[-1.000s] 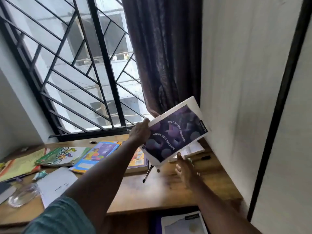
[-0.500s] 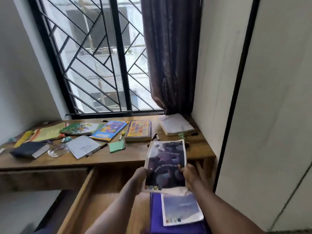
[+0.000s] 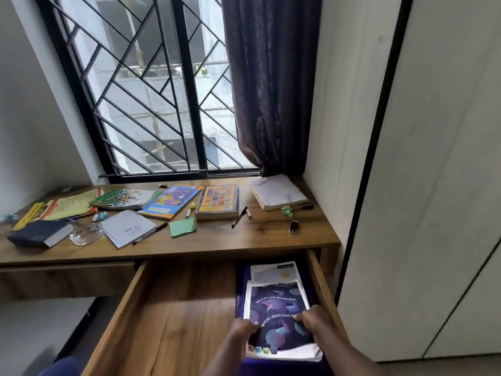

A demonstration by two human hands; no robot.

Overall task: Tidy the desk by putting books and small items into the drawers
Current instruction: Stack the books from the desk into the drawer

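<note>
A purple-covered notebook (image 3: 276,308) lies in the open wooden drawer (image 3: 176,308), at its right side, on top of a white notebook (image 3: 273,271) and a dark purple book. My left hand (image 3: 242,328) grips its left edge and my right hand (image 3: 311,318) grips its right edge. On the desk (image 3: 244,237) above lie several books: a yellow book (image 3: 218,200), a blue book (image 3: 170,202), a green book (image 3: 122,198), a white open book (image 3: 278,191) and a dark book (image 3: 40,236).
Small items lie on the desk: a spiral notepad (image 3: 127,226), pens (image 3: 240,217), green sticky notes (image 3: 183,227), a glass dish (image 3: 85,234), a black clip (image 3: 293,226). A white wardrobe (image 3: 420,185) stands right of the drawer. A second drawer (image 3: 67,278) at left is closed.
The purple notebook went from held up over the desk down into the drawer, onto the white notebook. Both hands followed it down.
</note>
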